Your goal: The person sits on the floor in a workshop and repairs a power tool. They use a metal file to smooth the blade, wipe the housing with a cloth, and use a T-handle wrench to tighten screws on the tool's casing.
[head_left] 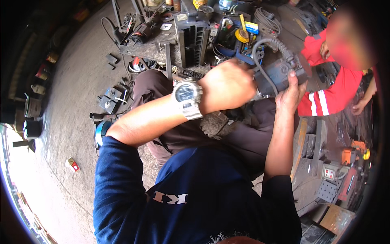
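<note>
Grasping a power tool (270, 78), right grip (290, 94) has scant room beside a red sleeve (340, 96); left grip (229, 87) unclear.

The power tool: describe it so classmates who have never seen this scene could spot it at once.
Find the white-banded red sleeve at the right, then go left to the wearer's right hand. The power tool is the bulky, dark, rounded body in that hand. Unlike the yellow tape measure beyond it, it has a grey cable looping up beside it.
</note>
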A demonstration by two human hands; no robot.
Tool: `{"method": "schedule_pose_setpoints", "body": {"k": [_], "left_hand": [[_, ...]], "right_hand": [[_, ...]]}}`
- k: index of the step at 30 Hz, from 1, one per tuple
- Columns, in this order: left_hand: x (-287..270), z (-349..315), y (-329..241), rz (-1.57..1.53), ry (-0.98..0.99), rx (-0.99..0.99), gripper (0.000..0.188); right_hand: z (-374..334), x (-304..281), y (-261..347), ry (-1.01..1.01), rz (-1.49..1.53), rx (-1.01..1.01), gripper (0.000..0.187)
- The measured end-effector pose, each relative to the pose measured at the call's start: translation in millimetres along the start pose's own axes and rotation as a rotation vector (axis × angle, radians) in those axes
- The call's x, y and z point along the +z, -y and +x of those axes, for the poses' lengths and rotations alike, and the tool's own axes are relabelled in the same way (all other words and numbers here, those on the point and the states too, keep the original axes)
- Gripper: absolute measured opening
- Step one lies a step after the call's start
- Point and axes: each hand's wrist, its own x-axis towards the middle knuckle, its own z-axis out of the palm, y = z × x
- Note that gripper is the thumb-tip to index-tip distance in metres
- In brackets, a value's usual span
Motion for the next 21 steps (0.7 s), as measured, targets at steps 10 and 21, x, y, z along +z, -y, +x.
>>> {"method": "schedule_pose_setpoints", "body": {"k": [10, 21], "left_hand": [[7, 60, 11, 0.218, -0.196, 0.294, 0.016], [19, 57, 17, 0.160, -0.116, 0.280, 0.014]], "right_hand": [[-32, -36, -45, -0.036, 0.013, 0.204, 0.074], [-47, -29, -48, 0.018, 0.034, 0.193, 0.077]]}}
